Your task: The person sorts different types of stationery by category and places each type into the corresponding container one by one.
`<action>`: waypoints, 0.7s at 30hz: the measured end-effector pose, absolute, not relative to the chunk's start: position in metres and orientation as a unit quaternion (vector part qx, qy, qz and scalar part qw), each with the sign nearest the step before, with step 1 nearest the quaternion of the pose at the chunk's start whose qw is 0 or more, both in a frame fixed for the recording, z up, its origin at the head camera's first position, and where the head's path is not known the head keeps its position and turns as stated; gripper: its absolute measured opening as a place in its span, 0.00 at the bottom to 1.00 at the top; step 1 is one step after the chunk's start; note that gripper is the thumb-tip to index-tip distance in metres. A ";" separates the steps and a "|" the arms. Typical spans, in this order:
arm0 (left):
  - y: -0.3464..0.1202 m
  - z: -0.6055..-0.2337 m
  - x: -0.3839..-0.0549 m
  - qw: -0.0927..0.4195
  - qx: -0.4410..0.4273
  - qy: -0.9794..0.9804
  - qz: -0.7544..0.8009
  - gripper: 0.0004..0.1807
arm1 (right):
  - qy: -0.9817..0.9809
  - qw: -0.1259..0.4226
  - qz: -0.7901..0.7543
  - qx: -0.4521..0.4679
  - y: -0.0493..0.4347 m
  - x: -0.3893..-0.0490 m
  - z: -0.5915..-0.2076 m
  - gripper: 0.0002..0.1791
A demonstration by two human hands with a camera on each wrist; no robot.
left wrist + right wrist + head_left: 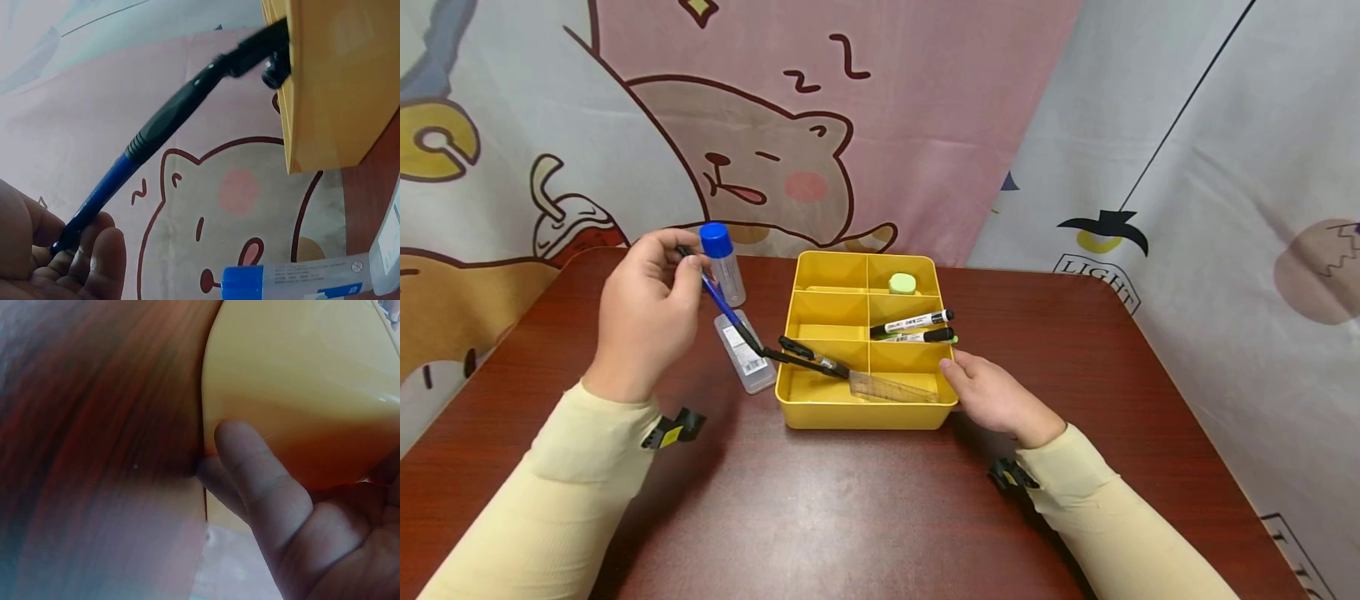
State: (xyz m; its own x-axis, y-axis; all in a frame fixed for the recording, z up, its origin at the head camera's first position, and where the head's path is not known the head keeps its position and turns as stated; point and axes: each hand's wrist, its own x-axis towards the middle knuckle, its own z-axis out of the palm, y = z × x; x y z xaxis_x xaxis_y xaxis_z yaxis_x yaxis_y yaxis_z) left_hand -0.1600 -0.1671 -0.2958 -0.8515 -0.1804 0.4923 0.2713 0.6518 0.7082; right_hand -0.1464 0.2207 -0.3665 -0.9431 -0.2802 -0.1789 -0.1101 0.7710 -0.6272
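My left hand (651,304) pinches the upper end of a slim pen (718,297) with a blue barrel and black grip, held slanting. At the pen's lower end is a black bar (797,360) that runs over the left rim of a yellow organizer box (865,416). In the left wrist view, bar and pen (112,181) meet at an angle. A black pen (796,347) and a clear ruler (891,387) lie in the box's front. My right hand (996,396) holds the box's right side, thumb at the rim, fingers along the outer wall (269,369).
A glue stick (728,271) with a blue cap stands behind a clear plastic case (745,354), left of the box. Two markers (917,322) rest in the box's middle right compartment, a pale green item (902,283) behind them. A printed cloth (962,125) hangs behind the table.
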 end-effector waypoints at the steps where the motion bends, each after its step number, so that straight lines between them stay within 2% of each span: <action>1: -0.166 -0.295 -0.159 0.273 -0.030 -0.866 -0.419 0.18 | 0.931 0.133 -0.323 -0.104 0.221 -0.147 -0.366 0.26; 10: -0.160 -0.292 -0.151 0.270 -0.053 -0.859 -0.431 0.15 | 0.932 0.135 -0.321 -0.101 0.220 -0.147 -0.366 0.26; 21: -0.152 -0.296 -0.148 0.221 -0.096 -0.848 -0.472 0.11 | 0.932 0.136 -0.322 -0.099 0.220 -0.147 -0.366 0.26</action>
